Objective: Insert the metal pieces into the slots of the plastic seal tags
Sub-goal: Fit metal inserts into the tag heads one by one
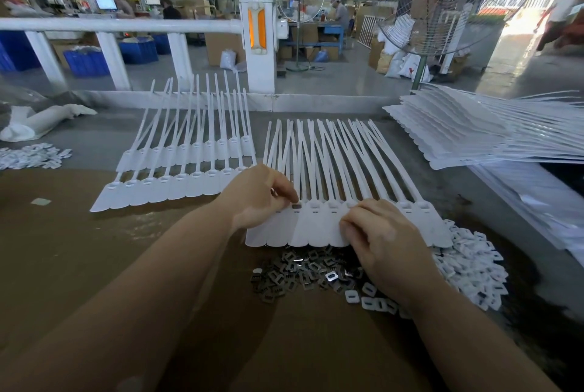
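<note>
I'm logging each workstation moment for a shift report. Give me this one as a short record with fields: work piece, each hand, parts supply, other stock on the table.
work piece: strip of seal tags, one slot already showing a dark metal insert
left hand: fingers curled, pinching at the slot row of the strip
right hand: fingers curled onto the strip's slot row
parts supply: metal pieces heaped just below the strip
other stock: white plastic clips at right; second tag strip at left; stacked strips far right

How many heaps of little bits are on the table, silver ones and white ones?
Silver metal heap: 1
White heaps, one on the right and one at the far left: 2
Total: 3
</note>
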A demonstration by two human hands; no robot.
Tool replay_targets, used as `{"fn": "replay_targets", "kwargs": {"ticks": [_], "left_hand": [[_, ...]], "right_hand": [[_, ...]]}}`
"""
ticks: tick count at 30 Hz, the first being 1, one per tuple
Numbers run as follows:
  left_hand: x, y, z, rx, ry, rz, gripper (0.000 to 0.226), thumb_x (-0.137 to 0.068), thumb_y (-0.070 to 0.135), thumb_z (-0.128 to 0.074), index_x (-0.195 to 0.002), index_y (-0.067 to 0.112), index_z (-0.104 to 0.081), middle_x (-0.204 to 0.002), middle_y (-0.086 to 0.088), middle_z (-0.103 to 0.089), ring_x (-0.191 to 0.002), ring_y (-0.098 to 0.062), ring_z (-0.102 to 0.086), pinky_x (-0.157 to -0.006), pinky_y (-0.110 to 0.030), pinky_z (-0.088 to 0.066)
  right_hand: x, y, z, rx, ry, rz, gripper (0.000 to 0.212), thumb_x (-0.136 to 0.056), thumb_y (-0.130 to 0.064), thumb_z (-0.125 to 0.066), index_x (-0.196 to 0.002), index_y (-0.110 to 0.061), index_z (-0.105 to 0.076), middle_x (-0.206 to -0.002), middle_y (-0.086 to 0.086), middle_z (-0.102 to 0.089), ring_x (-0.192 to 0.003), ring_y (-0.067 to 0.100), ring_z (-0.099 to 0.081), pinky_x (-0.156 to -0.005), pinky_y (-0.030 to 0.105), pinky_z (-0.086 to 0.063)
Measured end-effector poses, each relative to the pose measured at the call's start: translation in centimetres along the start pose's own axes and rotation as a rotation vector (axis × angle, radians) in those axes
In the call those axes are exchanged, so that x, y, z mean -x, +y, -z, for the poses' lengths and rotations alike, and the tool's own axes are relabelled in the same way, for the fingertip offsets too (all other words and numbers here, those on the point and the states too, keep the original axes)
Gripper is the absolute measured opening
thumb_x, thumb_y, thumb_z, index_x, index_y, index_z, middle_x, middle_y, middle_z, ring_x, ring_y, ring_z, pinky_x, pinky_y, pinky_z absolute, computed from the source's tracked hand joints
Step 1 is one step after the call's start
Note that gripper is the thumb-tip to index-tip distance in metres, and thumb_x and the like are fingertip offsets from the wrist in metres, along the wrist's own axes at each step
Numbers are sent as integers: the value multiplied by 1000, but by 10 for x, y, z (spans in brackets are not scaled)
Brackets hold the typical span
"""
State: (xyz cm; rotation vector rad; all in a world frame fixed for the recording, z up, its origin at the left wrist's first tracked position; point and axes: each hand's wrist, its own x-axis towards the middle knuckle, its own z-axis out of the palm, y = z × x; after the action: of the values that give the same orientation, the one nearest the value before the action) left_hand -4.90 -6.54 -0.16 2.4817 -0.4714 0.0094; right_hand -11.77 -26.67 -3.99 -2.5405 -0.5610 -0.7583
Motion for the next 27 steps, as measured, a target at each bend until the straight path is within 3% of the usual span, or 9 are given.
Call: {"fn": "replay_targets", "kwargs": {"ticks": [8, 11, 14, 18, 24, 27], "left_hand": [[4, 4, -1, -47, 11, -4, 31, -91, 2, -52, -92, 22, -75, -91, 14, -58, -85, -2, -53, -79, -13, -39], [8, 9, -1, -71, 47, -42, 22, -90, 8, -57, -93, 22, -74, -87, 16, -58, -75, 3, -53, -68, -3, -37], [16, 20, -2, -54, -73, -157, 12, -85, 15, -66, -88, 23, -74, -80, 20, -58, -70, 13, -52, -64, 0, -38], [25, 34, -12, -76, -270, -244, 8, -82, 21, -70, -86, 27, -74, -77, 23, -57, -74, 16, -48, -66, -7, -38], [28, 38, -22, -231, -269, -283, 13, -83, 33, -67, -95, 34, -73, -74, 26, -50, -73, 12, -42, -88, -26, -31], [27, 37, -26, -318, -264, -292, 15, -84, 40, -64, -97, 38, -70, -76, 24, -45, -76, 6, -37, -92, -29, -23]], "right_hand": [[0, 0, 1, 16, 4, 8, 9, -86, -8, -61, -77, -8, -63, -78, 0, -59, -77, 17, -53, -71, 27, -44], [0, 0, 0, 24, 1, 11, 8, -86, -9, -62, -79, -8, -65, -80, 0, -60, -78, 16, -54, -72, 28, -45], [0, 1, -1, 31, 0, 11, 9, -87, -10, -61, -79, -8, -65, -80, 0, -60, -78, 16, -54, -72, 29, -46], [0, 2, -1, 30, 6, 9, 10, -86, -10, -61, -77, -9, -64, -79, 0, -59, -78, 16, -53, -72, 28, -44], [1, 3, -2, 42, 7, 12, 7, -85, -9, -62, -79, -10, -65, -81, -1, -60, -80, 14, -54, -74, 23, -41], [1, 3, -2, 51, 1, 10, 7, -85, -9, -62, -79, -10, -65, -81, -1, -60, -80, 14, -53, -75, 22, -39]]}}
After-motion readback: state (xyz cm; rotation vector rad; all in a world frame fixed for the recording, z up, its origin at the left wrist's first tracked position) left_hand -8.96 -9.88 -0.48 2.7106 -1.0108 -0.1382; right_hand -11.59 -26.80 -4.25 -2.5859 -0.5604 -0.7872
